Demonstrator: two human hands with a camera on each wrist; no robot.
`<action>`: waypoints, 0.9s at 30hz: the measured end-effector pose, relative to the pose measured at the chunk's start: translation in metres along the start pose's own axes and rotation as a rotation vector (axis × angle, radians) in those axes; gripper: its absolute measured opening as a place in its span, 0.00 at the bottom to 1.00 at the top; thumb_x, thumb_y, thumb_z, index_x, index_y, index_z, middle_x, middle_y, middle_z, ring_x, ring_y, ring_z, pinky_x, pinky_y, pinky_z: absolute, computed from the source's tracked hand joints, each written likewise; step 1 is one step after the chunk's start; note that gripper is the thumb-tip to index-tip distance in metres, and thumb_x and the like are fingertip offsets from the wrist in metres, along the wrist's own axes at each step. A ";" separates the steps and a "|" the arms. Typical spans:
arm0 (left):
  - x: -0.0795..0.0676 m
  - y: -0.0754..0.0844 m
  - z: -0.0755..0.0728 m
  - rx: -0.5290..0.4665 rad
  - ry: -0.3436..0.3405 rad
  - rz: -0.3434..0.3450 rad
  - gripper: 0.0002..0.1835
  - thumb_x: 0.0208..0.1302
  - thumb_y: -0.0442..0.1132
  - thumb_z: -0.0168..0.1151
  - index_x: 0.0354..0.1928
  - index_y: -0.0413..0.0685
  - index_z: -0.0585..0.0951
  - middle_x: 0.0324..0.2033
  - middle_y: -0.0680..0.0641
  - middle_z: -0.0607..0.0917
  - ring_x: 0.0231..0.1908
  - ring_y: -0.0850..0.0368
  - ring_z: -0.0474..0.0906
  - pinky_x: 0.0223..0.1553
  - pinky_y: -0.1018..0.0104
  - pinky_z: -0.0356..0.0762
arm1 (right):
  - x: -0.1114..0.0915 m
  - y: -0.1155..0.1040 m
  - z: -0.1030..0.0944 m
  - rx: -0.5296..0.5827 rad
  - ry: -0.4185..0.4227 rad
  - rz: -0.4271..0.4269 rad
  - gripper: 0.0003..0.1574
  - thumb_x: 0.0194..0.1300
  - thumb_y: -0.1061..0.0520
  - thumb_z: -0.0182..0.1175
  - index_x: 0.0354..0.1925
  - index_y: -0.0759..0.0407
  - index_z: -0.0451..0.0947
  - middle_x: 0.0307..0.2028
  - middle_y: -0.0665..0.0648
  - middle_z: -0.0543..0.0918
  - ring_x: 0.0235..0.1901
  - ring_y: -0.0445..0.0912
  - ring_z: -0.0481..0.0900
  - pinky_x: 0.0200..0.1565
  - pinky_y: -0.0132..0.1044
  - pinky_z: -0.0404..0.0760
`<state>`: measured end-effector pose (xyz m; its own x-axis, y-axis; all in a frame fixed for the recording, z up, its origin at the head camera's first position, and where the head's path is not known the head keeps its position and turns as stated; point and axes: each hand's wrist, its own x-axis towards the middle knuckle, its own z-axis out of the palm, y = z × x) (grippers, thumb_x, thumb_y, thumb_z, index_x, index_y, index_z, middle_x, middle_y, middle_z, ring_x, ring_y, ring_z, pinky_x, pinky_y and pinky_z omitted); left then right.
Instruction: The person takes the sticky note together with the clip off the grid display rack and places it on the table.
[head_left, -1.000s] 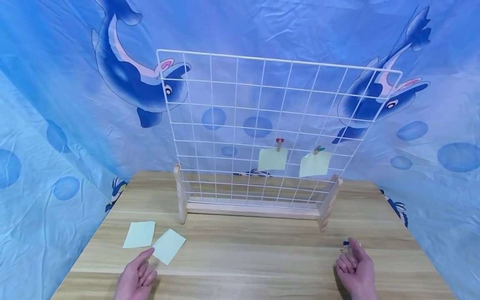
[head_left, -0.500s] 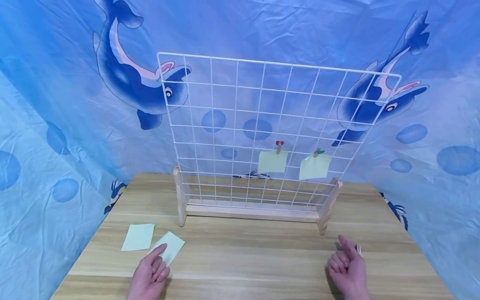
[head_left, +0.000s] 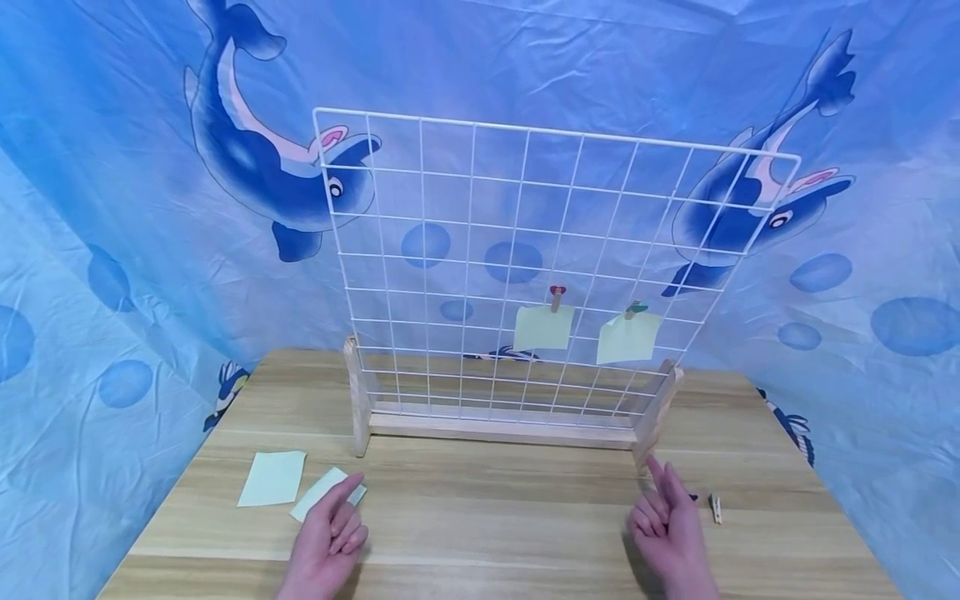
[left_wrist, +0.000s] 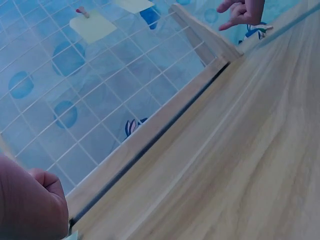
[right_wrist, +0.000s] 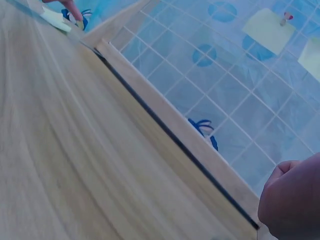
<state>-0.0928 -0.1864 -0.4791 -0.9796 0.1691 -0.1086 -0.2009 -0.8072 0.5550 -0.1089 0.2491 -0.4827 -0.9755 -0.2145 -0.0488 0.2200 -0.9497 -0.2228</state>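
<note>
My left hand point(head_left: 326, 537) hovers over the table's left side, index finger extended and the others curled, holding nothing. Partly behind it lies a pale green paper note point(head_left: 309, 502); a second note point(head_left: 272, 479) is flat farther left. My right hand point(head_left: 667, 533) has a similar pose at the right, also holding nothing, its fingertips near the rack's right foot in the head view. Just right of it lies a small clothespin point(head_left: 716, 508), beside a dark blue bit point(head_left: 693, 497) mostly hidden by the hand. In the left wrist view, my left hand point(left_wrist: 35, 205) shows only partly.
A white wire grid point(head_left: 491, 242) stands upright in a wooden base point(head_left: 502, 427). Two notes hang on it, one point(head_left: 543, 327) under a red heart clothespin point(head_left: 557, 298), the other point(head_left: 628, 338) under a green-topped clothespin point(head_left: 636, 309). A blue dolphin-print curtain point(head_left: 585, 67) surrounds the table.
Both hands have moved inward, the left to the right across the nearer note, the right to the left, uncovering the clothespin. The notes and grid stay as they were.
</note>
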 end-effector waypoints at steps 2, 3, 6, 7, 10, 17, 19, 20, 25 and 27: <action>0.003 -0.001 0.003 0.005 0.022 -0.008 0.18 0.78 0.41 0.35 0.47 0.47 0.78 0.16 0.55 0.44 0.15 0.63 0.38 0.19 0.75 0.42 | 0.003 0.002 0.002 -0.010 -0.042 0.011 0.24 0.77 0.45 0.41 0.51 0.57 0.78 0.17 0.42 0.44 0.18 0.36 0.41 0.23 0.28 0.41; 0.004 -0.002 0.005 0.023 0.040 -0.011 0.17 0.78 0.42 0.36 0.49 0.45 0.75 0.16 0.55 0.44 0.15 0.64 0.40 0.18 0.76 0.45 | 0.005 0.002 0.002 -0.017 -0.065 0.014 0.24 0.77 0.45 0.40 0.52 0.57 0.77 0.17 0.43 0.45 0.17 0.36 0.43 0.22 0.28 0.43; 0.010 -0.005 0.013 0.066 0.099 -0.029 0.22 0.77 0.45 0.37 0.64 0.38 0.61 0.15 0.57 0.45 0.14 0.65 0.44 0.17 0.77 0.50 | 0.011 0.004 0.006 -0.044 -0.094 0.020 0.25 0.77 0.44 0.40 0.54 0.56 0.76 0.17 0.43 0.46 0.17 0.37 0.45 0.22 0.28 0.44; 0.012 -0.006 0.015 0.078 0.107 -0.035 0.26 0.77 0.45 0.36 0.68 0.36 0.54 0.14 0.57 0.46 0.13 0.66 0.45 0.17 0.77 0.50 | 0.012 0.006 0.008 -0.054 -0.097 0.017 0.24 0.77 0.44 0.40 0.54 0.56 0.75 0.17 0.44 0.46 0.16 0.37 0.45 0.21 0.28 0.44; 0.018 -0.010 0.022 0.093 0.111 -0.052 0.33 0.77 0.46 0.35 0.72 0.34 0.39 0.13 0.58 0.47 0.13 0.67 0.46 0.17 0.77 0.48 | 0.015 0.009 0.017 -0.075 -0.097 0.019 0.26 0.77 0.43 0.40 0.54 0.56 0.75 0.17 0.44 0.45 0.17 0.37 0.43 0.21 0.28 0.43; 0.031 -0.018 0.033 0.082 0.081 -0.080 0.33 0.77 0.47 0.36 0.73 0.34 0.42 0.12 0.59 0.50 0.12 0.67 0.48 0.16 0.77 0.48 | 0.022 0.014 0.036 -0.124 -0.138 0.011 0.29 0.78 0.43 0.35 0.55 0.57 0.76 0.17 0.45 0.45 0.16 0.37 0.41 0.21 0.28 0.41; 0.035 -0.020 0.037 0.084 0.081 -0.089 0.34 0.77 0.47 0.37 0.73 0.35 0.43 0.11 0.59 0.51 0.11 0.67 0.49 0.16 0.77 0.49 | 0.024 0.015 0.040 -0.138 -0.155 0.016 0.29 0.78 0.43 0.34 0.56 0.56 0.76 0.17 0.45 0.45 0.16 0.37 0.41 0.21 0.28 0.40; 0.036 -0.021 0.038 0.085 0.077 -0.092 0.34 0.76 0.47 0.38 0.73 0.35 0.43 0.11 0.59 0.52 0.11 0.68 0.49 0.16 0.77 0.49 | 0.025 0.015 0.043 -0.149 -0.154 0.017 0.29 0.78 0.43 0.35 0.56 0.56 0.76 0.17 0.45 0.45 0.16 0.37 0.41 0.21 0.28 0.39; 0.046 -0.027 0.047 0.091 0.051 -0.090 0.34 0.76 0.47 0.39 0.73 0.35 0.44 0.10 0.59 0.52 0.11 0.67 0.48 0.16 0.77 0.48 | 0.029 0.018 0.057 -0.215 -0.133 0.008 0.27 0.79 0.45 0.36 0.56 0.56 0.77 0.17 0.45 0.44 0.17 0.37 0.40 0.20 0.27 0.39; 0.049 -0.030 0.050 0.094 0.039 -0.087 0.34 0.76 0.46 0.38 0.73 0.34 0.44 0.10 0.59 0.52 0.11 0.67 0.48 0.17 0.77 0.48 | 0.031 0.019 0.064 -0.243 -0.124 0.000 0.26 0.79 0.46 0.37 0.55 0.56 0.77 0.17 0.46 0.44 0.16 0.37 0.40 0.20 0.27 0.40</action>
<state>-0.1343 -0.1256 -0.4602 -0.9584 0.2124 -0.1905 -0.2852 -0.7335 0.6170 -0.1349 0.2095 -0.4265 -0.9646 -0.2551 0.0670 0.1989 -0.8705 -0.4503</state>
